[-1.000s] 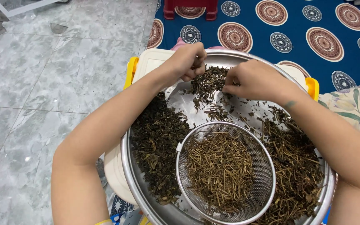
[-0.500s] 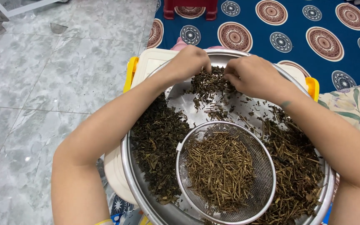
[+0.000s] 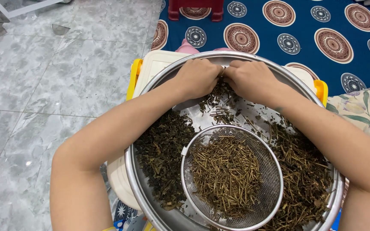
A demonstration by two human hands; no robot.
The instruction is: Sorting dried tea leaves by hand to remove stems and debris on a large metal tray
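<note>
Head view: both hands work at the far side of a large round metal basin. The left hand and the right hand sit knuckle to knuckle, touching each other, fingers curled down and inward. Each grip is closed over a small clump of dried plant bits that lies on the bare basin floor just below the knuckles; the fingertips are tucked under, so I cannot tell exactly which pieces each grip pinches.

Inside the basin, a heap of dark crumpled dried leaves fills the left part, under the left forearm. A heap of mixed leaves and stalks fills the right part, under the right forearm. Between them, near the person, a round wire-mesh sieve rests in the basin, holding a pile of straight yellow-brown stems. A few loose stalks lie scattered on the bare metal between the sieve and the hands.

The basin rests on a cream plastic box with yellow latches on either side. The box stands on a grey marbled tile floor. Beyond it lies a dark blue mat with round patterned medallions, and the feet of a red stool stand on that mat at the top edge. A floral cloth shows at the right.
</note>
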